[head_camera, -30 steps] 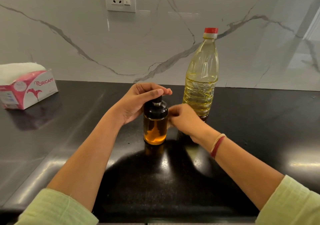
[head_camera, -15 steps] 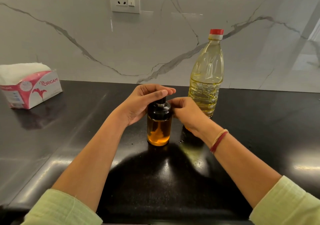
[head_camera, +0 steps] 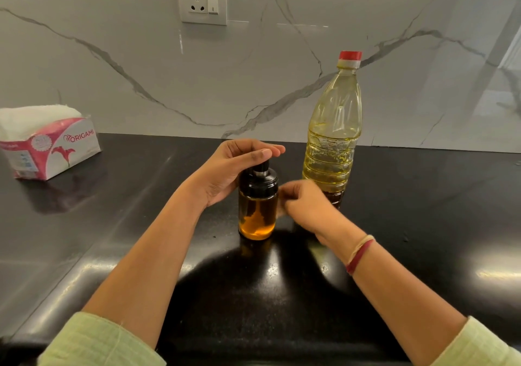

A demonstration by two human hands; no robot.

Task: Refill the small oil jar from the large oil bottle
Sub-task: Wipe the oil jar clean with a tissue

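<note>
Head view: the small oil jar [head_camera: 257, 210] stood upright about midway between the counter's [head_camera: 423, 210] back and near edges, its black cap on and amber oil filling only its lower part. The left hand [head_camera: 234, 168] grasped the jar at the top, palm against the left side of the cap, fingers curved round behind it and the thumb laid across the knob. The right hand [head_camera: 304, 205] was just beside the jar's right side, level with the lower rim of the cap, its fingers curled. It was blurred, so I could not tell whether it gripped the jar or only touched it. A red thread band [head_camera: 359, 254] circled that wrist.

The large oil bottle [head_camera: 334, 129] stood upright near the back edge, behind the right hand, red cap on, pale yellow oil reaching roughly halfway up. A pink tissue pack [head_camera: 50, 143] lay towards the back left corner, well apart from the jar. A wall socket [head_camera: 202, 0] sat on the marble wall above the back edge.
</note>
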